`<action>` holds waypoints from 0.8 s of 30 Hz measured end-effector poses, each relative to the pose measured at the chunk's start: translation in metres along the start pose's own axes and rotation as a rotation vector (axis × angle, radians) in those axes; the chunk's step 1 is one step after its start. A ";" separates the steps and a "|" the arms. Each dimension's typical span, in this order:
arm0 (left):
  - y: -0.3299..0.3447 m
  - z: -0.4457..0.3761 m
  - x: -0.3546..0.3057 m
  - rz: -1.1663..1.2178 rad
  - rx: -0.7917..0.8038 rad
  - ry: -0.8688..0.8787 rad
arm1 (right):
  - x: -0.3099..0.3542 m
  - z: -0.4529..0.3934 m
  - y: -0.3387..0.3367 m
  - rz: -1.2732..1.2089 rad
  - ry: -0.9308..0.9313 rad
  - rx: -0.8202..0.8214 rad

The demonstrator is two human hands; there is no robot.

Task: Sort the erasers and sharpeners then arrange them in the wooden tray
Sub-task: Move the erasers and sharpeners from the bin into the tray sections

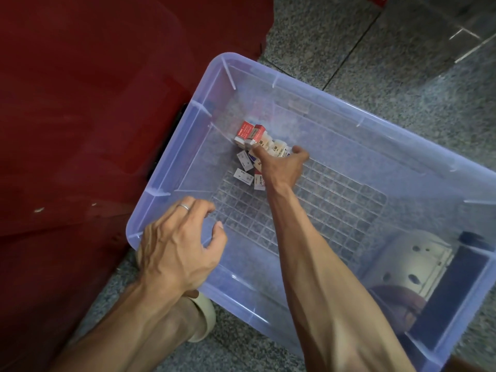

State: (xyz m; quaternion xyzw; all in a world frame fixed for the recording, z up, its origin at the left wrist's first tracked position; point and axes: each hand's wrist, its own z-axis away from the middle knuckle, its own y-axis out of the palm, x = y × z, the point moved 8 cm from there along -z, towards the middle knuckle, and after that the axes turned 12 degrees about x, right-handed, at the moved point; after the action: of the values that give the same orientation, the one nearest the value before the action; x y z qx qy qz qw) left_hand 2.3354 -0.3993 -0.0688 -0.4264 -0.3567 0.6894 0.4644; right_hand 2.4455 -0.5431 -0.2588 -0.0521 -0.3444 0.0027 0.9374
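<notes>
A heap of small boxed erasers (251,135), red-and-white and plain white, lies in the far left corner of a translucent blue plastic bin (389,135). My right hand (284,163) reaches deep into the bin, its thumb and fingers closing around several erasers (279,150) at the heap's right side. A few loose white erasers (243,178) lie just left of my wrist. My left hand (177,245), a ring on one finger, grips the bin's near left rim with curled fingers. No wooden tray and no sharpeners are in view.
The bin sits on a speckled grey stone floor (375,49). A large dark red surface (80,103) stands against the bin's left side. Through the bin's near right wall show a white perforated object (418,261) and a dark blue block (451,299).
</notes>
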 end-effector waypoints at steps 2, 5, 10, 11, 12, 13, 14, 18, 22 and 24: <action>0.000 0.000 0.000 0.001 -0.005 0.003 | -0.001 -0.002 0.002 -0.028 -0.026 -0.019; 0.000 0.000 0.000 0.004 -0.010 0.009 | -0.007 -0.005 0.002 -0.042 -0.023 -0.022; -0.001 0.000 0.000 -0.008 -0.024 0.011 | -0.021 -0.018 0.007 -0.087 0.034 0.011; -0.001 0.000 0.000 -0.007 -0.026 0.012 | -0.015 -0.012 0.010 -0.069 0.044 0.029; -0.001 0.000 0.000 -0.004 -0.026 0.014 | -0.011 -0.007 0.014 -0.050 0.052 0.036; 0.000 0.000 0.000 0.001 -0.024 0.015 | -0.009 -0.005 0.018 -0.029 0.049 0.035; 0.000 0.000 0.000 0.004 -0.021 0.014 | -0.007 -0.004 0.020 -0.012 0.042 0.034; 0.000 0.000 0.000 0.002 -0.011 0.004 | -0.011 -0.007 0.019 -0.050 0.044 0.079; -0.001 0.000 0.000 0.016 -0.019 0.011 | -0.013 -0.003 0.018 -0.163 0.068 0.127; -0.001 0.000 0.000 0.020 -0.025 0.014 | -0.012 0.001 0.019 -0.230 0.080 0.160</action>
State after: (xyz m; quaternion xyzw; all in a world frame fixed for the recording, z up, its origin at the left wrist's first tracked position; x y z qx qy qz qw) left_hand 2.3358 -0.3990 -0.0679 -0.4405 -0.3580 0.6864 0.4546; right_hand 2.4361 -0.5241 -0.2674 0.0625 -0.3090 -0.0793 0.9457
